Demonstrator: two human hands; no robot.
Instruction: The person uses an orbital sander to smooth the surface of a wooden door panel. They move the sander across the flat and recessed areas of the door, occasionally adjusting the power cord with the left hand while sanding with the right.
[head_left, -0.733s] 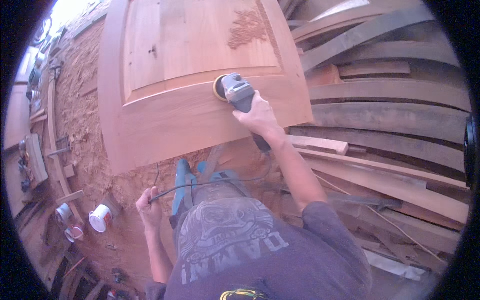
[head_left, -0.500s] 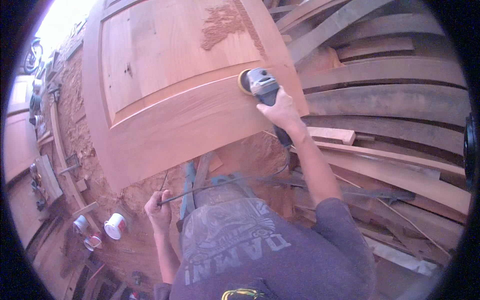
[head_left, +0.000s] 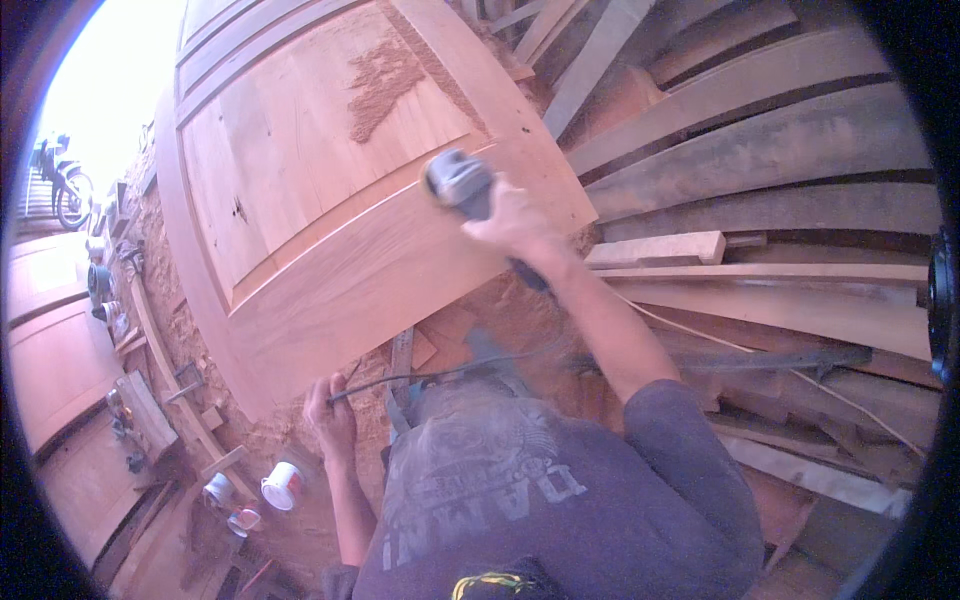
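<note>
A panelled wooden door [head_left: 300,330] lies flat in front of me, its raised panel partly covered by a patch of sawdust [head_left: 385,90]. My right hand [head_left: 515,222] is wrapped round the body of an angle grinder [head_left: 465,183], whose head is at the lower rail, close to the panel's edge. Motion blurs the tool, and its disc is mostly hidden. At the door's near left corner my left hand [head_left: 330,415] is closed round the black power cord [head_left: 440,374], which runs across in front of my shirt toward the grinder.
Stacked planks and boards [head_left: 760,130] fill the right side. On the dusty ground at left stand a white bucket [head_left: 283,486] and smaller tins [head_left: 218,488], near a long wooden bar clamp [head_left: 180,370]. More door panels [head_left: 65,370] lie far left, with a motorcycle [head_left: 68,190] beyond.
My right hand has carried the grinder leftward along the rail. The whole view has shifted, showing more of the door's far end. My left hand still grips the cord.
</note>
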